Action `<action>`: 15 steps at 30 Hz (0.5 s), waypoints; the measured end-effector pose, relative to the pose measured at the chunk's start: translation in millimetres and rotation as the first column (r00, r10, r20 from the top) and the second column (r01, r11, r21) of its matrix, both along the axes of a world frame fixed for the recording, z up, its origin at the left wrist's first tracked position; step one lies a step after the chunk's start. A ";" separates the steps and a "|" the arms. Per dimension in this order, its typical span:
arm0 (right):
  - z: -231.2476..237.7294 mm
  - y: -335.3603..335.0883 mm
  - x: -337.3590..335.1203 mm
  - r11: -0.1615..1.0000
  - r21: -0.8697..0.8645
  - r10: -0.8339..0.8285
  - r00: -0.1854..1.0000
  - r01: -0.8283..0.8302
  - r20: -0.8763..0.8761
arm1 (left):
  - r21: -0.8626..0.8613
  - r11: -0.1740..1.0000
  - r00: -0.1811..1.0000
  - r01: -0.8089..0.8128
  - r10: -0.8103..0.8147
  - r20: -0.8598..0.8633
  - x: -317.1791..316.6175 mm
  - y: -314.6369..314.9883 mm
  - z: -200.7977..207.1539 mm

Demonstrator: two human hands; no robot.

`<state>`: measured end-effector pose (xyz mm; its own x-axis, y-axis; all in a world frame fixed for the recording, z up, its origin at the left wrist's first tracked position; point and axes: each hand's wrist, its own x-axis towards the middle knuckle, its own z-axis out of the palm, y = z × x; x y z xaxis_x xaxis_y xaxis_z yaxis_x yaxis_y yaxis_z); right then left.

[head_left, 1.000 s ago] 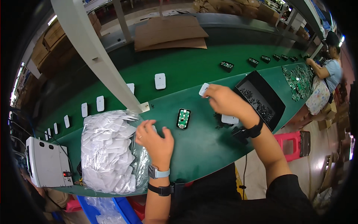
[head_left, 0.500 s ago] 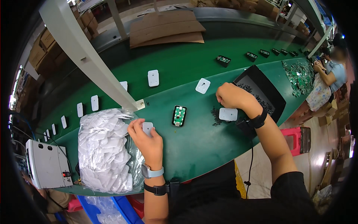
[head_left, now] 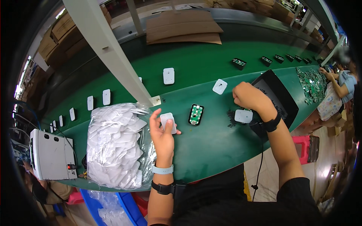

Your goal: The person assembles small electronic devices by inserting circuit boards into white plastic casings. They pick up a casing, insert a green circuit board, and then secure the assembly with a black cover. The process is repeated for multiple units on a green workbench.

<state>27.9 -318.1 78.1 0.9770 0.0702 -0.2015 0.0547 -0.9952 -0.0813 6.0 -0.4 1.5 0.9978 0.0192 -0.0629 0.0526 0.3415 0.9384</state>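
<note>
My left hand [head_left: 163,141] is closed on a white plastic cover [head_left: 166,118], a rounded rectangle, with the thumb lying over its face. Just right of it, a black case with a green circuit board [head_left: 196,114] rests on the bench. My right hand [head_left: 252,98] is curled with its fingertips pressed together; whatever they pinch is hidden. Below that hand lies another white cover [head_left: 243,116], beside a scatter of tiny black parts [head_left: 231,117]. A third white cover [head_left: 220,86], with a dark mark at its middle, sits up and left of the right hand.
A black tray [head_left: 289,98] of small black parts stands right of my right hand. A clear bag of white covers [head_left: 115,150] fills the left side, beside a pale upright post [head_left: 109,56]. Cases and covers line the green belt [head_left: 200,56]. A person [head_left: 341,83] works far right.
The whole view has shifted, so things appear farther right. My left hand has turned, bringing its thumb across the white cover. My right hand stays curled at about the same place.
</note>
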 end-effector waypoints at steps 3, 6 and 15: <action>10.5 10.4 -1.1 0.941 0.296 0.092 0.964 -0.167 0.249 | -0.117 0.991 0.997 0.070 -0.073 -0.015 4.0 2.0 -3.8; 15.5 60.4 2.7 0.736 0.580 0.175 0.926 -0.350 0.336 | -0.061 0.996 0.995 0.062 -0.056 0.087 2.0 3.1 -0.5; -29.8 125.2 -1.5 0.456 0.796 0.125 0.914 -0.398 0.385 | 0.021 0.999 0.986 0.024 -0.027 0.164 -0.1 -3.8 0.0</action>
